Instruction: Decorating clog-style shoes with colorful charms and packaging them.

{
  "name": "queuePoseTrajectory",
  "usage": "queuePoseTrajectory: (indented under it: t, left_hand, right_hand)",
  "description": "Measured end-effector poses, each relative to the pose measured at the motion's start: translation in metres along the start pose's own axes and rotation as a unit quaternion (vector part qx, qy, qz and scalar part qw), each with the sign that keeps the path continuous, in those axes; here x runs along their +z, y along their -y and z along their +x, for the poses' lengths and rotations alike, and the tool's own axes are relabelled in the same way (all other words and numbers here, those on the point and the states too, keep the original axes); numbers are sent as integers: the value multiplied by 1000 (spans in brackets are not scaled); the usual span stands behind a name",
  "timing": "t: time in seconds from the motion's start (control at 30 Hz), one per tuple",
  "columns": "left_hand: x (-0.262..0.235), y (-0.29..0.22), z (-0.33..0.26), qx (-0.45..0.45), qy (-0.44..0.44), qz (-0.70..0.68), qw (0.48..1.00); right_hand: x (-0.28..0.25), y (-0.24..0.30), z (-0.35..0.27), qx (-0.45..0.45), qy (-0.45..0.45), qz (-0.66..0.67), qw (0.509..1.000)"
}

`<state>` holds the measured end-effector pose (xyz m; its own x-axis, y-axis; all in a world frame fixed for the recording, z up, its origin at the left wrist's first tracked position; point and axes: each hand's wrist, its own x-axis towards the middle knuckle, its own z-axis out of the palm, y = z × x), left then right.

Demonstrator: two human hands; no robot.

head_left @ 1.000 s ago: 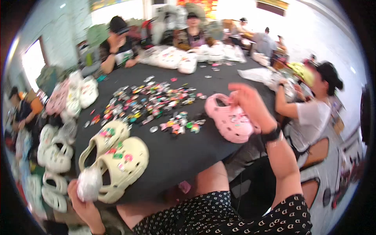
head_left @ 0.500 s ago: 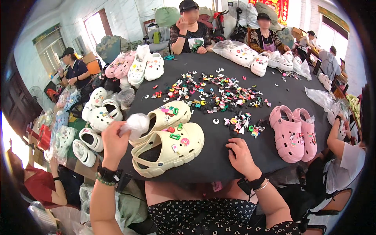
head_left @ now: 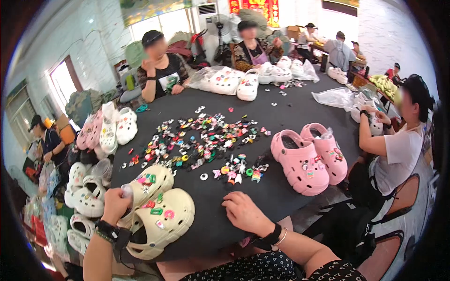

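Two cream clogs stand side by side at the near left of the black table. Green, red and pink charms dot both. My left hand (head_left: 116,206) is closed at the foot opening of the far cream clog (head_left: 152,182). A wad of crumpled clear plastic (head_left: 127,189) shows beside its fingers, partly hidden by the hand and the shoe. The near cream clog (head_left: 169,220) lies just right of that hand, its strap toward me. My right hand (head_left: 247,213) rests palm down on the table, fingers loosely bent and apart, holding nothing.
A heap of small charms (head_left: 201,140) spreads over the table's middle. Decorated pink clogs (head_left: 300,164) stand to the right. White clogs (head_left: 86,192) crowd the left edge; bagged ones (head_left: 220,79) lie at the far side. Co-workers sit across and at right.
The view has swung right. My left hand has brought the plastic wad from above the cream clogs' heel end down to the far clog's opening. My right hand stays on the table.
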<state>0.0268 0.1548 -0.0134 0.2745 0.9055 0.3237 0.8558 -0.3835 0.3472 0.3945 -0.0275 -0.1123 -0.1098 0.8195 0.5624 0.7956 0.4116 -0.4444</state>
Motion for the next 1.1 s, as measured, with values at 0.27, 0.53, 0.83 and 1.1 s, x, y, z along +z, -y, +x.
queuePoseTrajectory:
  t: [0.27,0.53,0.83,1.1]
  left_hand:
    - [37,35,10,-55,39,-173,983]
    - [23,26,-13,32,65,-41,997]
    - [-31,-33,-71,-16,-10,-77,997]
    - [-39,-47,-161,44,-261,-1,964]
  right_hand:
    - [-3,2,-1,8,17,4,1000]
    - [-1,1,1,3,-9,-6,1000]
    - [-1,3,-2,7,-4,5,1000]
    - [2,-5,0,8,32,12,999]
